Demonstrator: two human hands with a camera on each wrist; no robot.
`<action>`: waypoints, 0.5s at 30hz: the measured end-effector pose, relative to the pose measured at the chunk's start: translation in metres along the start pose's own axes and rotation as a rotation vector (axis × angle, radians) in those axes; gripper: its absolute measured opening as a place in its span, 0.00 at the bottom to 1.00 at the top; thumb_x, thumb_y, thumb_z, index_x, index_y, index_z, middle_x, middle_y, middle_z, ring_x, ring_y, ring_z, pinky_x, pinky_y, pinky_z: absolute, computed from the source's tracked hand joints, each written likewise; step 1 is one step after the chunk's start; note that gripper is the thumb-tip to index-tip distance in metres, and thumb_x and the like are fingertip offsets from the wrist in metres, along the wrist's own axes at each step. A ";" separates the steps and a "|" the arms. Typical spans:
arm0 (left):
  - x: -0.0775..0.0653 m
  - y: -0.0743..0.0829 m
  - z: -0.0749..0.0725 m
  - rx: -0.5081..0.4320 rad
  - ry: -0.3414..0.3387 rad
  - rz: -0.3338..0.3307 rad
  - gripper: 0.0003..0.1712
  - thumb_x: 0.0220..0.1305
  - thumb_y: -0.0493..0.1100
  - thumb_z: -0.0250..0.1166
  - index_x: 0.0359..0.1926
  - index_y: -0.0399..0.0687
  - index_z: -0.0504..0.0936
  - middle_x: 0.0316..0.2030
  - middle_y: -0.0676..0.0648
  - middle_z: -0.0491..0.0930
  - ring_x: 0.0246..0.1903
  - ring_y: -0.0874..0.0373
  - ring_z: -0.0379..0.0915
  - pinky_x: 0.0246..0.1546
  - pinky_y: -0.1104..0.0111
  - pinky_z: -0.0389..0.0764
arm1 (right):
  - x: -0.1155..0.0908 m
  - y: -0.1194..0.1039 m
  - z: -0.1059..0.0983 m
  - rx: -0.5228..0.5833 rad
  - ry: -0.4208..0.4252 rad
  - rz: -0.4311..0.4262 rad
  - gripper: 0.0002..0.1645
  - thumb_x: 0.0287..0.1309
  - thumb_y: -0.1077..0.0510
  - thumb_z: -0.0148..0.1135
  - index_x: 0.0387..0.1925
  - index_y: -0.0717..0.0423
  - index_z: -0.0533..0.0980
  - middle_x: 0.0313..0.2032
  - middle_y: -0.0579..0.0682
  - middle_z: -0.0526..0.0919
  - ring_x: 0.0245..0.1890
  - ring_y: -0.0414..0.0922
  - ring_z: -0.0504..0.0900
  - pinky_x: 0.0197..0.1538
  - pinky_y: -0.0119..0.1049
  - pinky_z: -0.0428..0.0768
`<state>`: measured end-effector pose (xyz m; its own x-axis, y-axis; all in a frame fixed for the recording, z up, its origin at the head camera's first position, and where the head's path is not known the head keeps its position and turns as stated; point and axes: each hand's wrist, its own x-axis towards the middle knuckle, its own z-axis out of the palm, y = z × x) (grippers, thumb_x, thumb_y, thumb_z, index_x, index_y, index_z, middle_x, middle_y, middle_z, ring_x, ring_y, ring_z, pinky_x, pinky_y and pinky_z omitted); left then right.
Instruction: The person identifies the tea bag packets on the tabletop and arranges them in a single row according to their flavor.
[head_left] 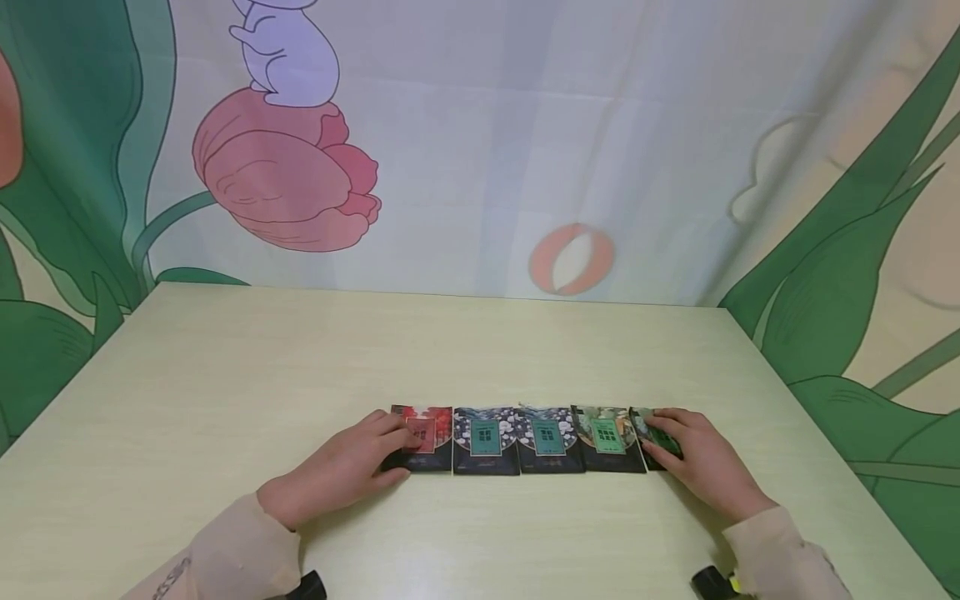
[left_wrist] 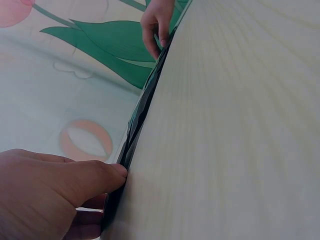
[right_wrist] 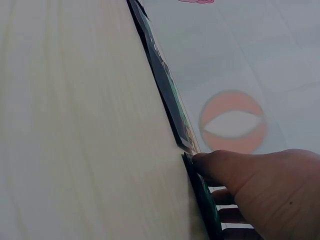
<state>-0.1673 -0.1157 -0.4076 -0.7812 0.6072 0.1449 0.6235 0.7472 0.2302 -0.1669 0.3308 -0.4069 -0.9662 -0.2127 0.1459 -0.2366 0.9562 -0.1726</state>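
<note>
Several flat tea-bag-like packets with dark lower parts lie side by side in a row on the table. At the left end my left hand (head_left: 352,462) holds a red packet (head_left: 433,442), fingers over its left side and thumb at its near edge (left_wrist: 118,192). Two packets with teal labels, a left one (head_left: 485,442) and a right one (head_left: 549,442), come after it, then a packet with a light green label (head_left: 608,442). My right hand (head_left: 701,462) grips the dark green end packet (head_left: 660,437) between thumb and fingers, covering most of it; the right wrist view shows that packet (right_wrist: 202,200) tilted.
The pale wooden tabletop (head_left: 300,358) extends around the row. Behind it hangs a printed curtain (head_left: 450,167) with a pink flower and green leaves. Beige sleeves (head_left: 240,550) cover both forearms, and a black wrist device (head_left: 712,582) sits below the right hand.
</note>
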 end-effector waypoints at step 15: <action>0.001 0.002 0.000 0.022 0.006 0.006 0.18 0.57 0.49 0.70 0.48 0.50 0.82 0.44 0.52 0.77 0.44 0.59 0.69 0.46 0.64 0.79 | -0.001 0.000 0.003 -0.010 0.021 -0.002 0.25 0.60 0.52 0.63 0.55 0.62 0.77 0.57 0.63 0.75 0.58 0.63 0.71 0.60 0.59 0.71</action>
<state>-0.1667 -0.1140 -0.4068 -0.7779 0.6099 0.1515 0.6283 0.7497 0.2079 -0.1662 0.3307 -0.4097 -0.9634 -0.2102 0.1664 -0.2371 0.9579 -0.1622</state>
